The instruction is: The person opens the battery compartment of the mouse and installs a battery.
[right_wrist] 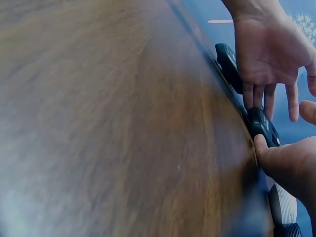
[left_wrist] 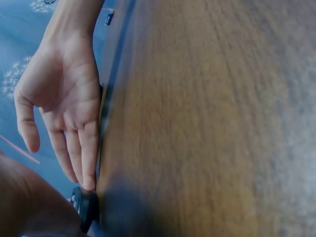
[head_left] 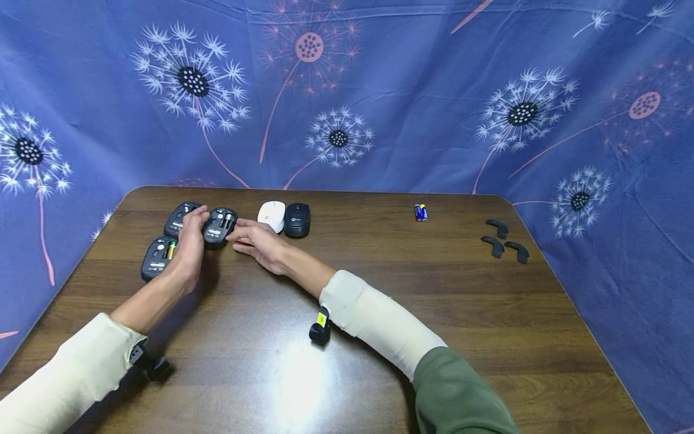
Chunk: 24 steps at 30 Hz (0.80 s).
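A black computer mouse (head_left: 219, 228) lies underside up between the two hands, its battery compartment uncovered. My left hand (head_left: 190, 250) is at its left side, fingers extended with their tips against the mouse in the right wrist view. My right hand (head_left: 261, 244) is at the opposite side, with loosely straight fingers reaching the mouse's edge (left_wrist: 85, 207). Left of my left hand lie two more overturned black mice; the nearer mouse (head_left: 154, 260) has a green-and-yellow battery in it, while the farther mouse (head_left: 180, 218) is partly covered by the hand.
A white mouse (head_left: 273, 214) and a black mouse (head_left: 297, 219) stand side by side just beyond my right hand. Blue-and-yellow batteries (head_left: 420, 213) lie farther right at the back. Three dark curved covers (head_left: 496, 246) are near the table's right edge. A patterned blue cloth (head_left: 390, 96) hangs behind.
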Available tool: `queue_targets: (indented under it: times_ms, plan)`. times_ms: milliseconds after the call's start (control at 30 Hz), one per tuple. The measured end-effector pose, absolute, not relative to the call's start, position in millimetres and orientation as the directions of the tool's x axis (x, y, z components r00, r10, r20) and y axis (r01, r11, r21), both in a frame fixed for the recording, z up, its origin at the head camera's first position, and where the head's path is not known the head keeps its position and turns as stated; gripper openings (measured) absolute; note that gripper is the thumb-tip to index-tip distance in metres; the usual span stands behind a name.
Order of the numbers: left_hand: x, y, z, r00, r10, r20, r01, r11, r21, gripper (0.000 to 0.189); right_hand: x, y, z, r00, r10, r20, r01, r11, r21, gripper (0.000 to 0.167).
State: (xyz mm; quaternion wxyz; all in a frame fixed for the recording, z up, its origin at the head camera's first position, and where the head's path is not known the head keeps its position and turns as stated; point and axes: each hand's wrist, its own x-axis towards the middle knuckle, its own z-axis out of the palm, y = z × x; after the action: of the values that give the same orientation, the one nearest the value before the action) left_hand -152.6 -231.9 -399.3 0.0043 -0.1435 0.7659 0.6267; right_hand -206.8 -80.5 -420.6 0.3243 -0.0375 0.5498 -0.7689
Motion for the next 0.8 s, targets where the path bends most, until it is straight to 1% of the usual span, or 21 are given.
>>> queue_targets:
  times_ms: [200, 500, 800]
  plan:
    - [-155.6, -230.8, -397.1, -0.949, -0.25, -0.191, -0.248, 0.222, 0.943, 0.071, -207.8, -88.3, -421.2, -0.789, -0.541, -0.292, 0.448, -0.181, -0.876, 0.082]
    - [-156.0, -226.0, -397.5, -0.944, -0.303, -0.132, -0.223, 0.289, 0.931, 0.071, -209.2, -94.8, -421.7, -0.798, -0.534, -0.281, 0.442, -0.2, -0.874, 0.079]
    - [-151.5, -227.6, -399.9, -0.943, -0.316, -0.105, -0.213, 0.33, 0.92, 0.069, -203.1, -80.9, -421.9, -0.785, -0.557, -0.272, 0.401, -0.122, -0.908, 0.077]
